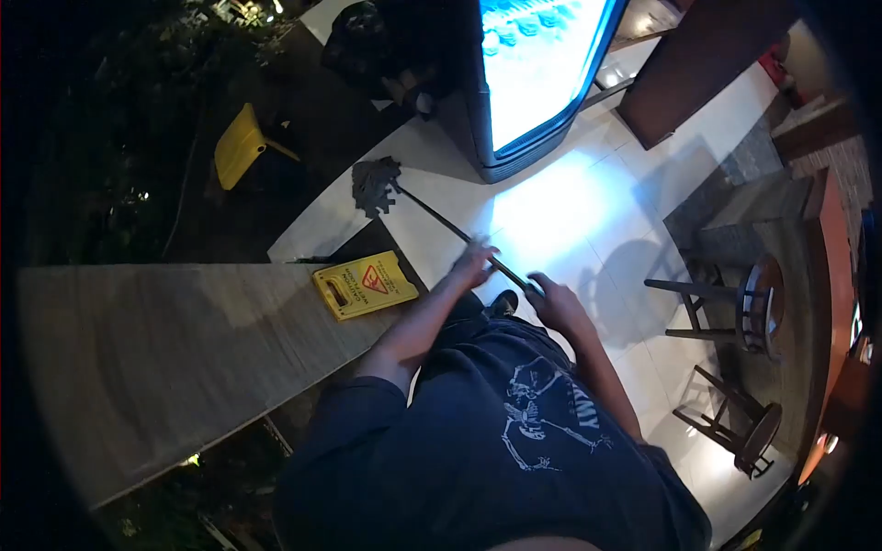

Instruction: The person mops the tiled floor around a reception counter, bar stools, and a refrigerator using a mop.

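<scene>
A dark mop handle (pixel 439 219) slants from the grey mop head (pixel 375 186) down to my two hands in front of my body. My left hand (pixel 474 265) is closed round the handle at its middle part. Nearer the handle's end, my right hand (pixel 554 301) is wrapped round it. The mop head lies on the pale tiled floor (pixel 441 184), left of a lit display fridge (pixel 542 64). The yellow wet-floor sign (pixel 366 285) rests on the grey ledge, left of my left forearm.
A yellow dustpan (pixel 241 147) stands on dark ground at the upper left. Wooden stools (pixel 755 436) are beside the bar counter (pixel 818 275) on the right. A long grey ledge (pixel 184 358) runs along the left. A brown panel (pixel 703 69) stands at the upper right.
</scene>
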A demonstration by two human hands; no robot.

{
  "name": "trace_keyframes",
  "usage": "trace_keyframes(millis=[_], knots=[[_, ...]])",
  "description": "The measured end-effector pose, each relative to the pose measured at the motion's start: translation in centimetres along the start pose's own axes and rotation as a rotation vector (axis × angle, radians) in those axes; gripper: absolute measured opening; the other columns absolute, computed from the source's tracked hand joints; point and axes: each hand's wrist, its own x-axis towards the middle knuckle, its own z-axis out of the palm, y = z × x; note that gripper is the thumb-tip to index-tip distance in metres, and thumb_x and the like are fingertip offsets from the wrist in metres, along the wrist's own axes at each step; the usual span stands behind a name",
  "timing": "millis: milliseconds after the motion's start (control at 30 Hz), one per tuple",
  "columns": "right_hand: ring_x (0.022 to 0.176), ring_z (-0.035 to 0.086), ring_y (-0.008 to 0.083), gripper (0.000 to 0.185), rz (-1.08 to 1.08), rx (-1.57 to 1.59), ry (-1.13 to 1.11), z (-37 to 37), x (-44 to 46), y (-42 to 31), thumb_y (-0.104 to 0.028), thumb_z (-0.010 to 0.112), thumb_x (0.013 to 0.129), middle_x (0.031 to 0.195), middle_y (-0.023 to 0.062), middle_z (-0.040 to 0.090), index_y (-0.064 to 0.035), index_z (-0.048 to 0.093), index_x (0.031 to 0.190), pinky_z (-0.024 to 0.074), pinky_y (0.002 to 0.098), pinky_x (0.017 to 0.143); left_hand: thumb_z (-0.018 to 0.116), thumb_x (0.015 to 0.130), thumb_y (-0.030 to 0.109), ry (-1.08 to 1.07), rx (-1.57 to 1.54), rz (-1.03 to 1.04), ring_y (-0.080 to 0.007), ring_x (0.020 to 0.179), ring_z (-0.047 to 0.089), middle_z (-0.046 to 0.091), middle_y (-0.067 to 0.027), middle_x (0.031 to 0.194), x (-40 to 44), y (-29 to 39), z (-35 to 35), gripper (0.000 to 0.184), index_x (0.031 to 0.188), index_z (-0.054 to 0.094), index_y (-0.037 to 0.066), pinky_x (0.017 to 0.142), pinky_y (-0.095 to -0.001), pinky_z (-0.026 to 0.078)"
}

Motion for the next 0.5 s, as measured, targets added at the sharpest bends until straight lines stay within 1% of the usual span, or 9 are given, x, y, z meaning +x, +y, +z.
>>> trace_keyframes(millis=[67,133,200,267,367,467,500], knots=[[0.078,0.069,0.0396,0.043,0.098,0.074,0.094,-2.1,-6.0,1.7,-0.032,0.064,0.093,0.082,0.0248,0.069,-0.0098,0.060,0.130,0.0525,0.0481,0.069,0.070,0.079,0.016,-0.486,0.093,0.140,-0.0368,0.122,0.052,0.063,-0.0080,0.115,2.7,6.1,0.4,0.018,0.097,0.067,0.015,0.112,-0.0575,0.031],[0.061,0.066,0.0284,0.041,0.321,0.138,0.155,-4.3,-12.1,2.8,-0.034,0.067,0.093,0.066,0.0186,0.065,-0.0083,0.065,0.125,0.0489,0.0399,0.059,0.069,0.080,0.018,-0.624,0.000,0.182,-0.0326,0.113,0.059,0.067,-0.0077,0.103,2.4,12.1,2.3,0.012,0.090,0.067,0.014,0.106,-0.0629,0.029],[0.052,0.058,0.0175,0.038,0.401,0.138,0.162,-5.5,-18.0,2.5,-0.034,0.068,0.093,0.058,0.0115,0.061,-0.0074,0.067,0.121,0.0442,0.0342,0.053,0.066,0.082,0.019,-0.864,-0.085,0.313,-0.0329,0.100,0.064,0.069,-0.0096,0.090,2.5,17.7,2.1,0.010,0.091,0.067,0.014,0.096,-0.0577,0.039],[0.051,0.056,0.0143,0.034,0.417,0.191,0.185,-5.8,-22.1,0.4,-0.030,0.067,0.095,0.058,0.0097,0.060,-0.0065,0.068,0.119,0.0431,0.0333,0.052,0.065,0.082,0.018,-0.895,-0.237,0.328,-0.0363,0.088,0.065,0.068,-0.0127,0.085,1.5,21.2,1.5,0.010,0.090,0.066,0.012,0.085,-0.0509,0.047],[0.051,0.054,0.0124,0.032,0.472,0.219,0.185,-3.9,-23.5,-1.5,-0.027,0.066,0.096,0.056,0.0071,0.059,-0.0056,0.068,0.119,0.0418,0.0329,0.051,0.065,0.082,0.018,-0.806,-0.332,0.425,-0.0356,0.087,0.065,0.068,-0.0113,0.083,-0.8,20.9,1.5,0.008,0.088,0.065,0.012,0.076,-0.0474,0.049],[0.051,0.053,0.0120,0.030,0.484,0.248,0.150,0.0,-22.1,-2.3,-0.025,0.065,0.096,0.056,0.0061,0.057,-0.0055,0.067,0.119,0.0415,0.0325,0.051,0.065,0.081,0.017,-0.681,-0.313,0.474,-0.0350,0.085,0.064,0.066,-0.0103,0.081,-3.5,17.1,2.2,0.008,0.087,0.065,0.012,0.078,-0.0478,0.049],[0.051,0.052,0.0118,0.028,0.457,0.234,0.139,1.7,-21.2,-2.3,-0.023,0.064,0.097,0.055,0.0056,0.055,-0.0066,0.066,0.119,0.0410,0.0327,0.051,0.066,0.078,0.014,-0.628,-0.202,0.490,-0.0333,0.086,0.064,0.065,-0.0093,0.081,-4.1,15.7,1.6,0.008,0.086,0.065,0.013,0.078,-0.0480,0.048]])
